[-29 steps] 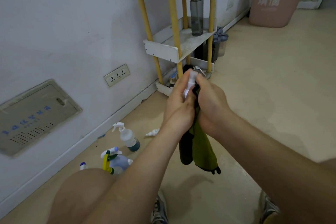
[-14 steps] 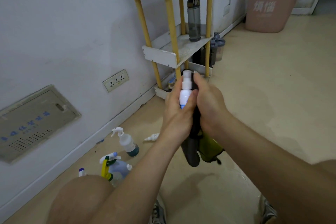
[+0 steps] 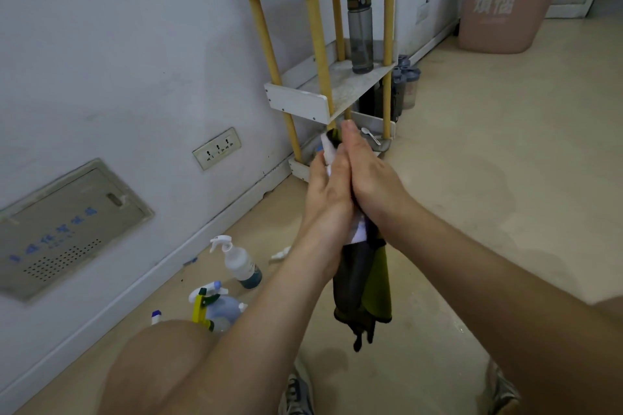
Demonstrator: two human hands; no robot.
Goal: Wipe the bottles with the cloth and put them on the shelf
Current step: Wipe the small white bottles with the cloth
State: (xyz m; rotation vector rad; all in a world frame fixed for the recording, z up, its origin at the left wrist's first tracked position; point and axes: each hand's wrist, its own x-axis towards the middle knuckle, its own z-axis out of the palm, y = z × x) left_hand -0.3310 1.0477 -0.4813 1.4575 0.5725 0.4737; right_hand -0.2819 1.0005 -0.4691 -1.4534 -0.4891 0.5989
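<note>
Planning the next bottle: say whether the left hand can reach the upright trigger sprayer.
Probably not yet: left hand holds the small white bottle against the cloth; nothing else blocks the upright trigger sprayer.

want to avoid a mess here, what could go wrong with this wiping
The left hand holds the small white bottle while the flat right hand presses the cloth on it; the bottle might slip onto the floor. The cloth hangs loose below the hands and could slide free. The spray bottles on the floor sit close to the knee and could get knocked over.
</note>
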